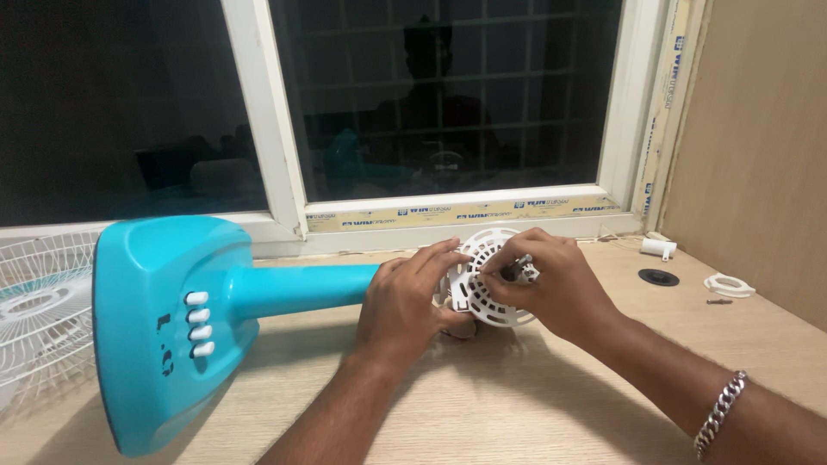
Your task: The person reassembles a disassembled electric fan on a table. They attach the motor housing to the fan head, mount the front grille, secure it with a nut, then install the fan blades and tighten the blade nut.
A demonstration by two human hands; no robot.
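Observation:
A turquoise table fan lies on its side on the wooden table, its base (164,327) with white buttons toward me and its stem (301,288) running right. At the stem's end is the white slotted motor housing (476,288). My left hand (405,301) grips the housing from the left side. My right hand (543,284) rests on its front, fingertips pinched at the small dark shaft (519,267) in the centre. A silver bracelet (719,413) hangs on my right wrist.
A white wire fan grille (39,310) lies at the far left. On the right of the table sit a white ring nut (729,285), a black round cap (658,277), a small white cylinder (658,248) and a screw (719,301). A dark window stands behind, a wall at right.

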